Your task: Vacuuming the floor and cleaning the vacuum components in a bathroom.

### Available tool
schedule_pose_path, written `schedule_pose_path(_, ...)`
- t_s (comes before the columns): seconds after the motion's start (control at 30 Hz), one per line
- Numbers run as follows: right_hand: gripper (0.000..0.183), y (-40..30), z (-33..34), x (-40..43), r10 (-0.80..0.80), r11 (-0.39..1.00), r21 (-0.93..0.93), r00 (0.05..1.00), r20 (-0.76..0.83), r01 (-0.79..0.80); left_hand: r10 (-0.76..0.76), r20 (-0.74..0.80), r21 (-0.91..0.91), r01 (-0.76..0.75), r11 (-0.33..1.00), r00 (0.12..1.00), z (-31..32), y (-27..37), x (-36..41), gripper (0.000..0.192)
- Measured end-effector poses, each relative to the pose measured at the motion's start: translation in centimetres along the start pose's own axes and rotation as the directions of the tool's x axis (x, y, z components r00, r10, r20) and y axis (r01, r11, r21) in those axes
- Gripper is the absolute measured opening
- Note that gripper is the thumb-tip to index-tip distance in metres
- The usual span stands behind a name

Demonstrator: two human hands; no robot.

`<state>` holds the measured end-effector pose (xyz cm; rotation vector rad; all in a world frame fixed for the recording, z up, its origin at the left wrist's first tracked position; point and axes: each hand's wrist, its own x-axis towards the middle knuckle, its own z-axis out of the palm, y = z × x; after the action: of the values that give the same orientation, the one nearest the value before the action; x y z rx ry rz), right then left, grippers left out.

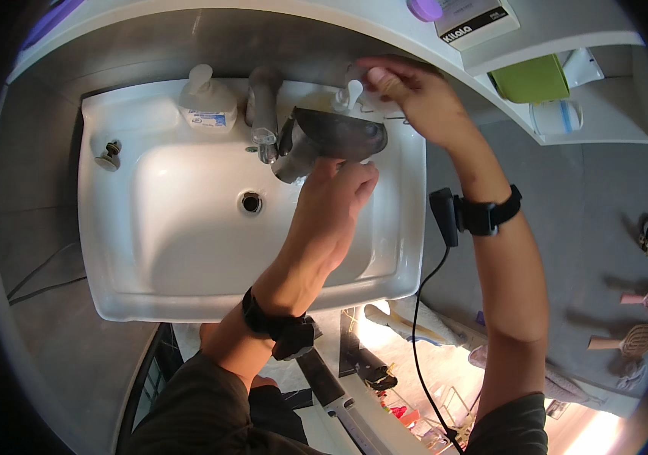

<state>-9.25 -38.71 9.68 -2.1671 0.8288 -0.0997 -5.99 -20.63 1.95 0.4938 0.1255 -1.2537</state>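
My left hand (pixel 338 193) reaches over the right part of a white ceramic sink (pixel 181 239), its fingers at the lower edge of a dark, translucent container-like thing (pixel 335 136). This thing is tilted beside the chrome faucet (pixel 265 108). Behind it stands a white pump dispenser (pixel 349 95). My right hand (pixel 400 85) is at the sink's back right corner, fingers bent, beside the dispenser's pump and a clear item that is hard to make out; whether it holds that item is unclear. Each wrist wears a black strapped device.
A soap pump bottle (pixel 208 105) stands left of the faucet, and a drain stopper (pixel 109 156) lies on the sink's left ledge. The drain hole (pixel 251 202) is uncovered. White shelves (pixel 562 31) overhang the back right. A black cable (pixel 416 341) hangs from the right wrist device.
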Motion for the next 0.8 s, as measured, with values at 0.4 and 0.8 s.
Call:
schedule_pose_path(0.4, 0.025, 0.3, 3.1, -11.1, 0.219, 0.953, 0.223, 0.975, -0.039, -0.206, -0.082, 0.026, 0.104, 0.079, 0.991, 0.996, -2.4, -2.4, -3.6, 0.039)
schedule_pose_path(0.8, 0.047, 1.1, 7.8, -19.8, -0.208, 0.921, -0.345, 0.977, -0.048, 0.180, -0.271, 0.022, 0.306, 0.251, 0.918, 0.962, -4.8, -4.5, -7.5, 0.033)
